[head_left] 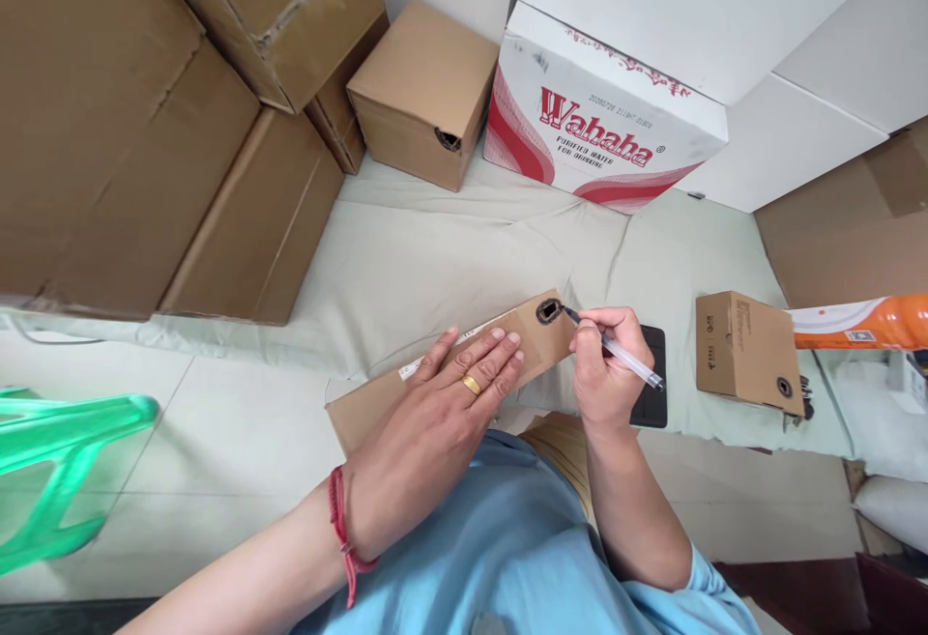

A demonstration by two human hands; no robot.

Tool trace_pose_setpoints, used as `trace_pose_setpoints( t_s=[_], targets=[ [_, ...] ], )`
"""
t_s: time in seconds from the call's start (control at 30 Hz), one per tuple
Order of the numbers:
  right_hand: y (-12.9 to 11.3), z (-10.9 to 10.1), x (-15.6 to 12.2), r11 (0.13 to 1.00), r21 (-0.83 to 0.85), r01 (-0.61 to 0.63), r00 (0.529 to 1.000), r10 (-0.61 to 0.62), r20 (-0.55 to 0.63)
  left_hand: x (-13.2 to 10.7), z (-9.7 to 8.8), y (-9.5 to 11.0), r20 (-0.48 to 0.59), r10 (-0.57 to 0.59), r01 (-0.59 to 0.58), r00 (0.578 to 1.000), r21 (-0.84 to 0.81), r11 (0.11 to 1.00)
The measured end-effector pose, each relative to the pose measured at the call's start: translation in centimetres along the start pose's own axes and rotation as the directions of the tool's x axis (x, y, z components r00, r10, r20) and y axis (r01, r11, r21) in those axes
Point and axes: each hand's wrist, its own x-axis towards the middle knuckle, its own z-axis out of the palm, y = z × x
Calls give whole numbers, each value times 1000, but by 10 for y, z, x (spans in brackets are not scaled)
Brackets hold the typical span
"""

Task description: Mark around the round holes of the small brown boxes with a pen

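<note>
A long, narrow cardboard box [543,337] lies slanted in front of me at the edge of the cloth. My left hand [442,403] rests flat across it, fingers stretched out, a gold ring on one finger and a red cord at the wrist. Near the box's right end is a hole edged with a thick black outline [549,311]. My right hand [607,364] is closed around a pen [629,362] with a clear barrel and dark tip. The tip is at the right side of that outline; whether it touches the cardboard I cannot tell.
Behind stand a brown box [427,84] with a black-edged hole and a white and red Wahaba-style water carton [601,123]. Large cartons [108,132] fill the left. A black flat device [652,384] and a small box [746,355] lie right; a green stool [72,471] stands left.
</note>
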Motion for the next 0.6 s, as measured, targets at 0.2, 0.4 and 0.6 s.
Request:
trace_pose_setpoints(
  t_s=[0.2, 0.4, 0.6],
  targets=[
    [-1, -3, -3, 1000, 1, 5, 1000, -5, 12, 0, 0, 0, 5, 1, -1, 1000, 8, 1000],
    [-7, -6, -9, 991, -87, 103, 994, -100, 42, 0, 1, 2, -10, 12, -12, 1000, 17, 1000],
    [-16, -6, -12, 957, -119, 265, 961, -252, 113, 0, 1, 1, 3, -2, 2, 1000, 6, 1000]
  ],
)
